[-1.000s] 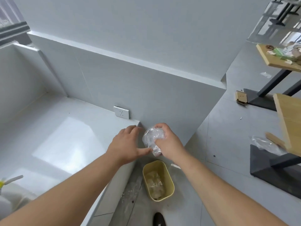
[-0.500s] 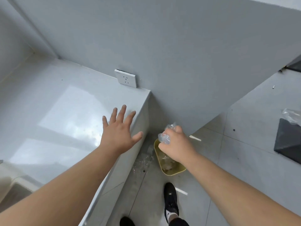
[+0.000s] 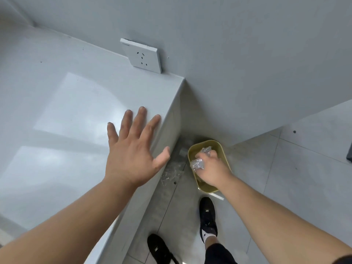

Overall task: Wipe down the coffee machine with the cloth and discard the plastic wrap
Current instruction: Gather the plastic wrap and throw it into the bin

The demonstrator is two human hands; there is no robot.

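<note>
The right hand [image 3: 210,171] grips the crumpled wrap [image 3: 199,163] inside the mouth of the yellow bin [image 3: 222,149] on the floor. The left hand [image 3: 133,149] is empty, fingers spread, over the bench [image 3: 66,103] edge.

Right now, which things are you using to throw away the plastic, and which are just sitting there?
Part of the job:
- plastic wrap, crumpled in the right hand
- yellow bin on the floor, under that hand

Just there:
- wall socket
- white counter, with the left hand spread open over its edge
- black shoes
</note>
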